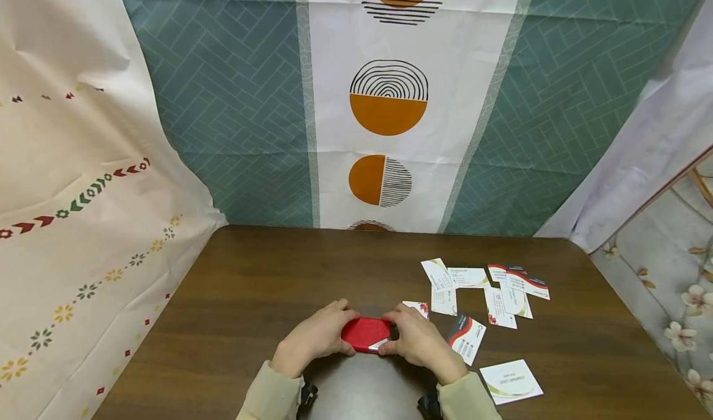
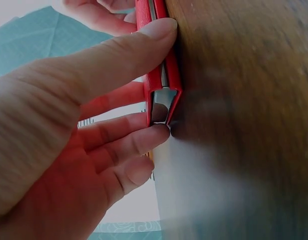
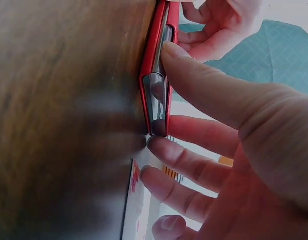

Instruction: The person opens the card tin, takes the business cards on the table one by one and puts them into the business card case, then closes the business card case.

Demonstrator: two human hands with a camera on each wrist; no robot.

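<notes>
A red card case point(image 1: 364, 332) with shiny metal edges lies flat on the dark wooden table, its lid looking shut. My left hand point(image 1: 316, 334) holds its left end, thumb on the near edge and fingers at the far side. At the other end my right hand point(image 1: 419, 339) grips it the same way. The left wrist view shows the metal end of the case point(image 2: 161, 106) between thumb and fingers. In the right wrist view, the thumb presses the near edge of the case point(image 3: 155, 95). A white card point(image 1: 419, 307) pokes out behind my right hand.
Several business cards lie loosely overlapped at the back right, among them a white card point(image 1: 469, 277). Nearer are a dark, red and white card point(image 1: 468, 341) and a large white card point(image 1: 510, 381). A patterned cloth point(image 1: 384, 191) hangs behind the table.
</notes>
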